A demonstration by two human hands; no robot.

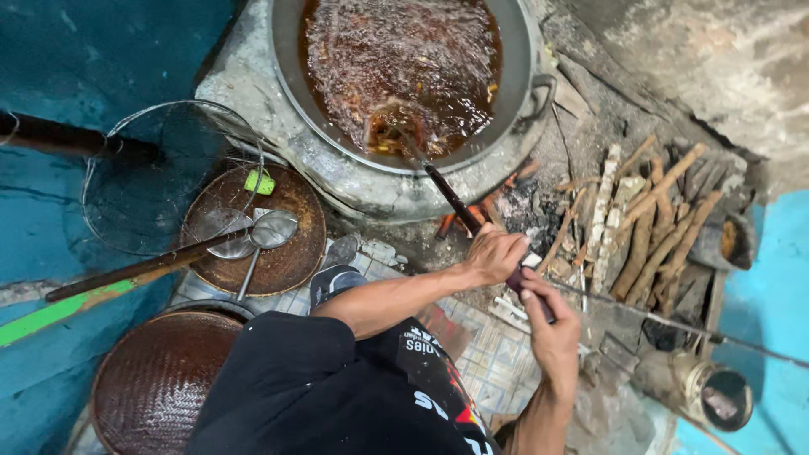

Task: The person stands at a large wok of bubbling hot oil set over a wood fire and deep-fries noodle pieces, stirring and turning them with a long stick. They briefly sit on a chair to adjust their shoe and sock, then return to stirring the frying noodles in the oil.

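Two hands grip one long dark-handled ladle [455, 198], which runs from the lower right of centre up into the big wok [516, 50] at the top of the frame. The left hand [495, 254] wraps the handle from above with fingers curled tight; the right hand [549, 324], lower and further right, closes round the handle's end. The ladle's bowl sits sunk in the bubbling brown oil [404, 59], near the wok's lower rim, with orange pieces showing just around it.

As for progress, frying looks well under way: the oil foams across the whole surface and embers glow under the stone stove [244, 80], beside the stacked firewood [649, 223] at right. Nothing appears lifted out so far. The woven basket [160, 379] at lower left shows no food that I can make out, and the round brown tray [286, 253] at left centre carries only two metal skimmers [253, 229] and a small green item [259, 182]. The wire-mesh strainer [160, 177] at left lies idle. So stirring is in hand; scooping and draining seem left.
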